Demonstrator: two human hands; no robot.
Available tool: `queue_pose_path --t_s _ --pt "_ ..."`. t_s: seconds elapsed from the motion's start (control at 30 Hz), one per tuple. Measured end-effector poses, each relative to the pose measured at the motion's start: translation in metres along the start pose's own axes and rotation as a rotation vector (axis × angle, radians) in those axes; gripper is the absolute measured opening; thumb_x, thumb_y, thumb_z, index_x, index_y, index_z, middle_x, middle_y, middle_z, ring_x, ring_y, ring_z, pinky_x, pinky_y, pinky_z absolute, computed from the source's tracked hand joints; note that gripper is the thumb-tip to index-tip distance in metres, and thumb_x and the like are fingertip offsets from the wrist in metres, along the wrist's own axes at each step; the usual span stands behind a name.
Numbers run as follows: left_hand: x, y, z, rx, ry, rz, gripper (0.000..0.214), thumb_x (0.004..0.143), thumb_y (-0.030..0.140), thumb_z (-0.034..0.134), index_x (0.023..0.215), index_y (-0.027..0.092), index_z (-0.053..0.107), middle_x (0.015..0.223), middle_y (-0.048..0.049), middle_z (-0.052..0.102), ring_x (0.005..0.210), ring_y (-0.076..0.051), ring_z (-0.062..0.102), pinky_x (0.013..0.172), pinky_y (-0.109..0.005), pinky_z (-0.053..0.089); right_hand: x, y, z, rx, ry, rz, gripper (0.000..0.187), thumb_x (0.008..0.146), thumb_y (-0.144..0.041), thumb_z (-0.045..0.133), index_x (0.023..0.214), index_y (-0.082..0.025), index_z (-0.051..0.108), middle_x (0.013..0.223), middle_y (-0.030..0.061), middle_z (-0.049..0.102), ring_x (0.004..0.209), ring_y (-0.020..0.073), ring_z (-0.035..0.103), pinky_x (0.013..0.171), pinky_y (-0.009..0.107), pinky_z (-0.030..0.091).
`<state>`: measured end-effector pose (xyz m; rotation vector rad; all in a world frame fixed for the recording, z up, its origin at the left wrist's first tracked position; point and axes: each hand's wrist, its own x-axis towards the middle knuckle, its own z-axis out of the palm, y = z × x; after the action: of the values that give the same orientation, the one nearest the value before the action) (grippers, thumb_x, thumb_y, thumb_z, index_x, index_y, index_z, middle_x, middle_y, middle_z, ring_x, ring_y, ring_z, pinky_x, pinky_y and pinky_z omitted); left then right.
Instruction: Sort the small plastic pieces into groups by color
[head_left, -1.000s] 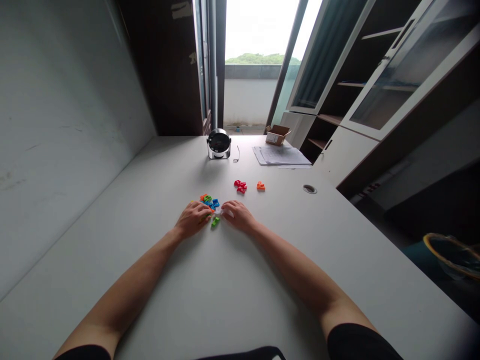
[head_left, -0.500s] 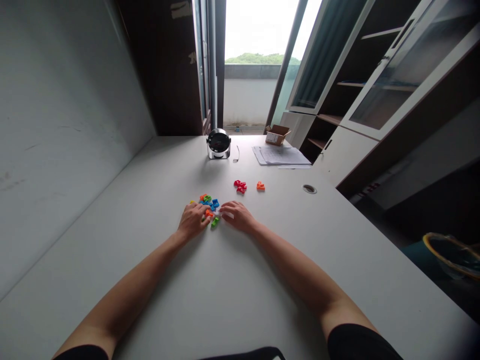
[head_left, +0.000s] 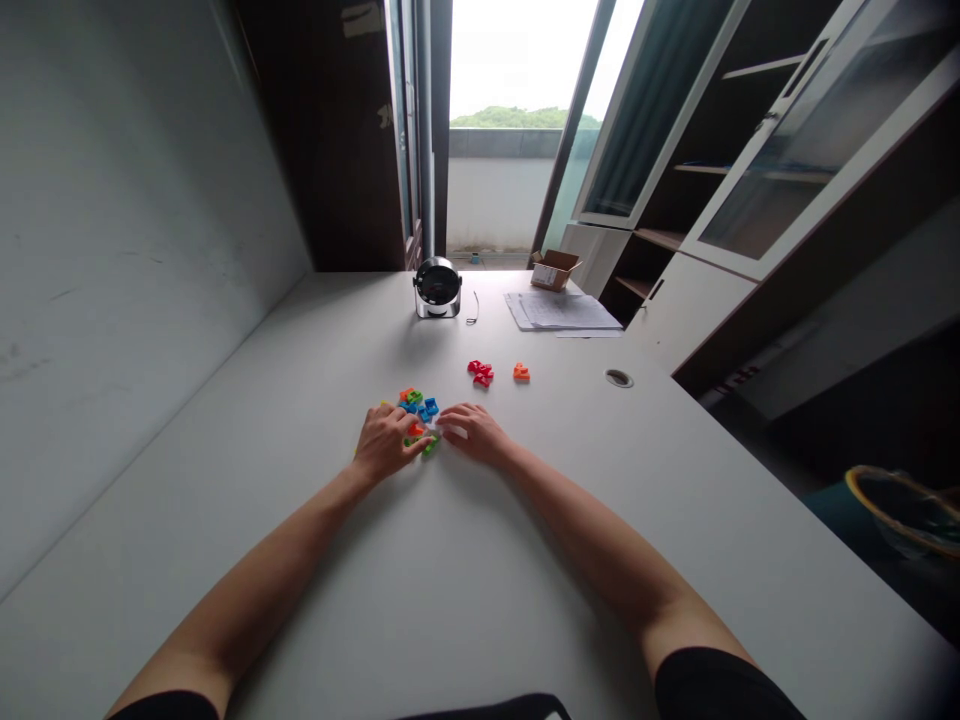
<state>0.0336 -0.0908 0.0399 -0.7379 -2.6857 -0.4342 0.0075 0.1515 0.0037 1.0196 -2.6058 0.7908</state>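
Note:
My left hand rests on the white table, its fingers curled over the near edge of a small pile of coloured plastic pieces, blue, orange and green. Its thumb and fingertips pinch at a green piece lying in front of the pile. My right hand lies just right of it, fingers bent and pressed round a small whitish thing that I cannot make out. The fingertips of the two hands nearly touch.
Farther back lie a few red pieces and an orange piece. A small round fan, a stack of papers and a cardboard box stand at the table's far end. A cable hole sits at the right.
My left hand has slid a little to the right, and its fingers have come onto the green piece. My right hand has barely moved.

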Motion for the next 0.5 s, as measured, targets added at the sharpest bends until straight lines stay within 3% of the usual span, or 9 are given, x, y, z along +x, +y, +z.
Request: queue_pose_path --t_s 0.2,0.33,0.5 --pt "0.0003 -0.0068 0.0036 0.056 -0.012 -0.006 0.020 0.094 0.038 0.053 0.098 0.026 0.068 0.100 -0.0071 0.069 0.105 -0.025 0.052 0.093 -0.041 0.035 0.0004 -0.0004 -0.0004 -0.003 -0.005 0.013 0.028 0.092 -0.029 0.064 0.120 -0.029 0.068 0.121 0.0050 0.067 0.114 0.0216 0.058 0.099 0.037 0.040" --pt "0.0010 -0.0103 0.0061 0.079 -0.019 0.011 0.022 0.097 0.036 0.049 0.094 0.026 0.068 0.097 -0.0050 0.068 0.101 -0.024 0.053 0.091 -0.039 0.036 0.0002 -0.0012 -0.0016 -0.003 -0.009 0.014 0.028 0.092 -0.029 0.064 0.120 -0.028 0.068 0.121 0.0060 0.067 0.115 0.0216 0.057 0.099 0.037 0.040" --pt "0.0020 -0.0092 0.0066 0.026 0.037 0.045 0.023 0.098 0.038 0.047 0.102 0.026 0.067 0.098 -0.0062 0.067 0.100 -0.023 0.055 0.092 -0.038 0.037 0.0006 -0.0021 -0.0021 0.014 0.001 0.023 0.027 0.091 -0.027 0.065 0.118 -0.027 0.068 0.119 0.0061 0.067 0.113 0.0212 0.058 0.099 0.037 0.041"
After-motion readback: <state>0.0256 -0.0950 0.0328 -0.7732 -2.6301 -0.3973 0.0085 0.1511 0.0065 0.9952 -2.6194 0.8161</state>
